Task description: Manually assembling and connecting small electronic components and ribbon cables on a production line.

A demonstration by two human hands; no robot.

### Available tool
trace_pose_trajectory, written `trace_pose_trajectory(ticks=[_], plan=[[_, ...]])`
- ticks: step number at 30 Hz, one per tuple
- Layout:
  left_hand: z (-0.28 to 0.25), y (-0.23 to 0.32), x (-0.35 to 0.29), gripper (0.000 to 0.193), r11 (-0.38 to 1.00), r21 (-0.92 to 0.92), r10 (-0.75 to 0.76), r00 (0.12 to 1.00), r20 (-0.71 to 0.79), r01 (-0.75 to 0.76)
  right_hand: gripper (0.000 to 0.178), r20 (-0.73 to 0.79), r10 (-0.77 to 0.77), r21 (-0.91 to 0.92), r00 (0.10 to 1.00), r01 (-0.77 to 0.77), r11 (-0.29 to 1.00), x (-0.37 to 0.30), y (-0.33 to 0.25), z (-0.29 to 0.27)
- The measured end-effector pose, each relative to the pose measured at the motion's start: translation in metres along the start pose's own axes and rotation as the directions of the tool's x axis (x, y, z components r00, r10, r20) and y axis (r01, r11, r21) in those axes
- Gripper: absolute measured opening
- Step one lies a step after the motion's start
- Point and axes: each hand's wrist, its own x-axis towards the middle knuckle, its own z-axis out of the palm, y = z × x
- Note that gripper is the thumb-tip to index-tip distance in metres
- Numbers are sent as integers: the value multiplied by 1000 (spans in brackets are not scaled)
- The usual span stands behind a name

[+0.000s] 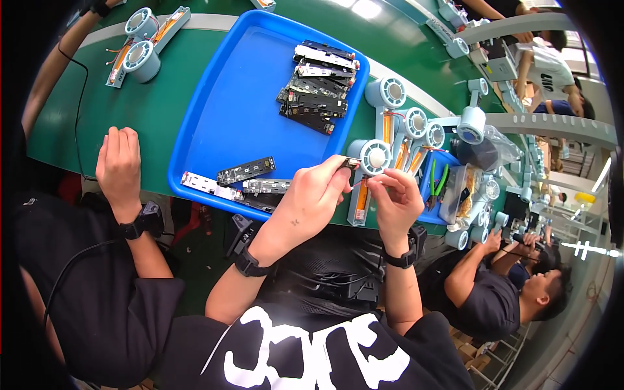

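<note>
My left hand (304, 203) is closed around a dark circuit board (351, 163), whose end sticks out past the fingertips near the right rim of the blue tray (179, 153). Close beside it, my right hand (398, 205) pinches a thin reddish wire (357, 184) that runs between the two hands. Just beyond my hands, a pale blue fan unit (375, 158) with an orange-and-white strip lies on the green bench. Inside the tray, several black and silver boards are stacked at the far right (316, 88), and several more boards (246, 171) lie near its front edge.
Several other fan units (416, 123) stand to the right. A small blue tray (434, 211) there holds green-handled pliers (439, 179) and a clear bag. At left, a co-worker's hand (120, 166) rests at the bench edge, near another fan pair (142, 60). More people sit at right.
</note>
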Motion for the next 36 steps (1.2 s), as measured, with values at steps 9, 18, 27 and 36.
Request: trace_pose_trajectory(ticks=[9, 18, 27, 36], plan=[[21, -2, -9, 30, 923, -345, -173, 985, 16, 168, 26, 49, 73, 135, 996, -79, 988, -12, 14, -1], [27, 1, -3, 21, 998, -66, -9, 987, -162, -2, 23, 344, -440, -377, 830, 551, 745, -17, -5, -18], [54, 17, 17, 36, 721, 689, 74, 980, -183, 74, 23, 466, -560, -405, 685, 727, 554, -19, 9, -33], [49, 20, 21, 38, 638, 749, 44, 962, -269, 181, 23, 476, -576, -360, 665, 745, 562, -17, 18, -41]])
